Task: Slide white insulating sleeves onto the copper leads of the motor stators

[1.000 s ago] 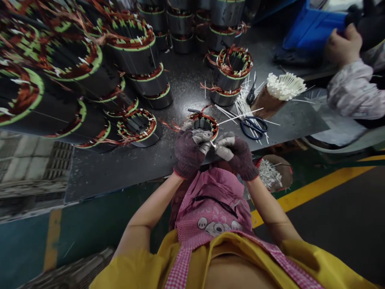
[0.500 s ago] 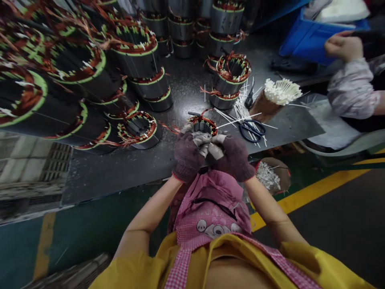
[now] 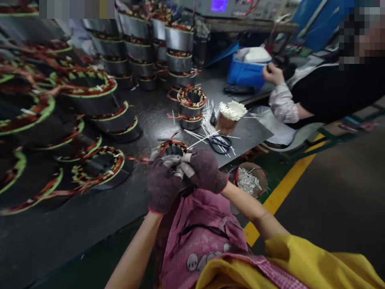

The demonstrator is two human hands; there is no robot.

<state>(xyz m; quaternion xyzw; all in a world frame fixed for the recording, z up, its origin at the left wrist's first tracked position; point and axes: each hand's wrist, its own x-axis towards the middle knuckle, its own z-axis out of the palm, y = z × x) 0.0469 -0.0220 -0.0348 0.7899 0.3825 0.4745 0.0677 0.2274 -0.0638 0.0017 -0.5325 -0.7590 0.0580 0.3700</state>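
A small motor stator (image 3: 172, 147) with copper windings sits at the near edge of the dark table (image 3: 90, 208). My left hand (image 3: 162, 182), in a dark knit glove, curls against its near side. My right hand (image 3: 204, 170), gloved too, presses in from the right, fingers closed and touching the left hand's fingertips. What the fingers pinch is too small to make out. A white cable tie (image 3: 202, 139) sticks out to the right from the stator. Blue-handled scissors (image 3: 221, 143) lie just beyond it.
Stacks of larger stators (image 3: 90, 90) fill the left and back of the table. A cup of white ties (image 3: 230, 114) stands beside two stacked stators (image 3: 191, 105). A bin of tie scraps (image 3: 249, 181) sits below the table edge. Another person's hand (image 3: 272, 74) works by a blue box (image 3: 245, 72).
The view has swung up and to the right, showing more of the bench and the other person. My hands stayed closed together at the small stator.
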